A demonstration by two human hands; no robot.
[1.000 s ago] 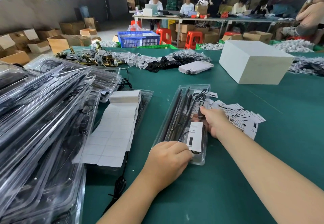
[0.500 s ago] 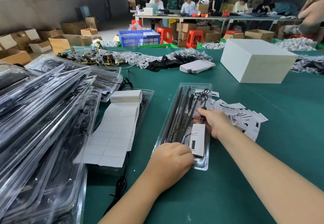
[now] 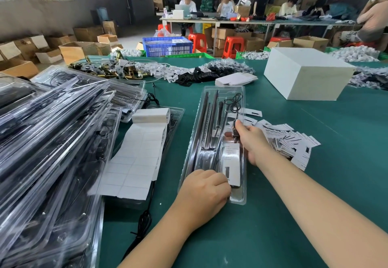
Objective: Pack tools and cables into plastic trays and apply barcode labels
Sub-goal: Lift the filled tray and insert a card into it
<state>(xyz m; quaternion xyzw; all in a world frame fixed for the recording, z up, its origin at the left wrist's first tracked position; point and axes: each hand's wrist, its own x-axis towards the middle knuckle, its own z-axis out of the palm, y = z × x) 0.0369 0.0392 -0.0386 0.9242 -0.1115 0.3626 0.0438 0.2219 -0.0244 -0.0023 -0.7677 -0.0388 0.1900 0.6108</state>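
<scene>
A long clear plastic tray (image 3: 199, 120) lies lengthwise on the green table, holding dark metal rods (image 3: 206, 125), a coiled black cable (image 3: 236, 105) and a white card (image 3: 232, 162). My left hand (image 3: 204, 190) is curled over the tray's near end, fingers at the card's lower edge. My right hand (image 3: 253, 141) grips the tray's right rim, thumb and fingers pinching a small dark part (image 3: 235, 130) of the cable. A strip of white barcode labels (image 3: 136, 162) lies unrolled to the left of the tray.
A tall heap of packed clear trays (image 3: 48, 141) fills the left. Loose printed cards (image 3: 289, 144) are scattered right of the tray. A white box (image 3: 306, 72) stands at the back right. Hardware, black cables and white clips lie along the far edge. People work at a distant table.
The view has tilted slightly and the tray sits a little lower in it. My right thumb has closed over the small dark part. My left hand stays at the tray's near end.
</scene>
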